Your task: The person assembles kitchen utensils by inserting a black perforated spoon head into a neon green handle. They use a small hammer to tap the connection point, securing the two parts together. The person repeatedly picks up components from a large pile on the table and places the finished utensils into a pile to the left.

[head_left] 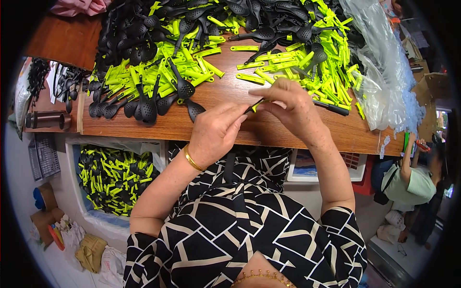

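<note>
In front of me, over the table's near edge, both my hands meet at a small black and lime-green utensil part (255,106). My left hand (216,128), a gold bangle at its wrist, pinches the black end. The fingers of my right hand (292,103) are closed at the green side, slightly blurred; most of the part is hidden between them. Beyond the hands lie loose lime-green handle pieces (249,78). Black slotted spoons (184,88) lie left of those, one spoon (194,110) just past my left hand.
A brown wooden table (221,91) carries heaps of black utensils (129,29) and green handles (331,77). Clear plastic sheeting (379,62) covers its right end. Below left stands a lined white box (86,204) of black-and-green pieces. Another person (410,182) is at far right.
</note>
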{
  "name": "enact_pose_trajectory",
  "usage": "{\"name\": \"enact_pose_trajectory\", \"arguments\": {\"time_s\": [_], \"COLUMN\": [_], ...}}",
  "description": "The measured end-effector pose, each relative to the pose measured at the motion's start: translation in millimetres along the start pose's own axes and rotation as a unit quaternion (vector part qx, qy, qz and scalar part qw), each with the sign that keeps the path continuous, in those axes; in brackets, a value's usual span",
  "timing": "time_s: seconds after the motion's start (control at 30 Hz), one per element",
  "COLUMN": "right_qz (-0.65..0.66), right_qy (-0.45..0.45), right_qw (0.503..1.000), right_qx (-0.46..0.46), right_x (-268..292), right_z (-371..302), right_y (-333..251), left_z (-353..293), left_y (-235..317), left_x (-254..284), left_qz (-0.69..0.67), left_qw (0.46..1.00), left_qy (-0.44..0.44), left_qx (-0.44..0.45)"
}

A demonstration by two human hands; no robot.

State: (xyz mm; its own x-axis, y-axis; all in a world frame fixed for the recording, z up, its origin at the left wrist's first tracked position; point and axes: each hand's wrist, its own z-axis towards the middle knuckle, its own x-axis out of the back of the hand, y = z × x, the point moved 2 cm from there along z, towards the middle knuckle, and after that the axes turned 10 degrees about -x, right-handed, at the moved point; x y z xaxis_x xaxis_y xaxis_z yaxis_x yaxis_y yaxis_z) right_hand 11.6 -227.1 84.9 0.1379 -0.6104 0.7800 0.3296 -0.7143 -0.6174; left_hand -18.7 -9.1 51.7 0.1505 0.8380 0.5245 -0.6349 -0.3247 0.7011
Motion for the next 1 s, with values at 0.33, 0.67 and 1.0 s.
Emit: {"name": "enact_pose_trajectory", "arguments": {"time_s": [0.33, 0.67, 1.0], "right_qz": [-0.090, -0.067, -0.291], "right_qy": [0.029, 0.077, 0.058], "right_qw": [0.972, 0.995, 0.953], "right_qx": [0.217, 0.010, -0.057], "right_x": [-33, -30, -1], "right_z": [-32, 39, 42], "right_y": [4, 57, 85], "left_z": [-50, -51, -47], "left_y": [-21, -35, -41], "left_x": [-15, -42, -40], "left_qz": [-0.593, -0.418, -0.433], "left_qw": [0.707, 0.818, 0.808], "left_qy": [-0.185, -0.015, 0.024], "left_qx": [0.338, 0.395, 0.399]}}
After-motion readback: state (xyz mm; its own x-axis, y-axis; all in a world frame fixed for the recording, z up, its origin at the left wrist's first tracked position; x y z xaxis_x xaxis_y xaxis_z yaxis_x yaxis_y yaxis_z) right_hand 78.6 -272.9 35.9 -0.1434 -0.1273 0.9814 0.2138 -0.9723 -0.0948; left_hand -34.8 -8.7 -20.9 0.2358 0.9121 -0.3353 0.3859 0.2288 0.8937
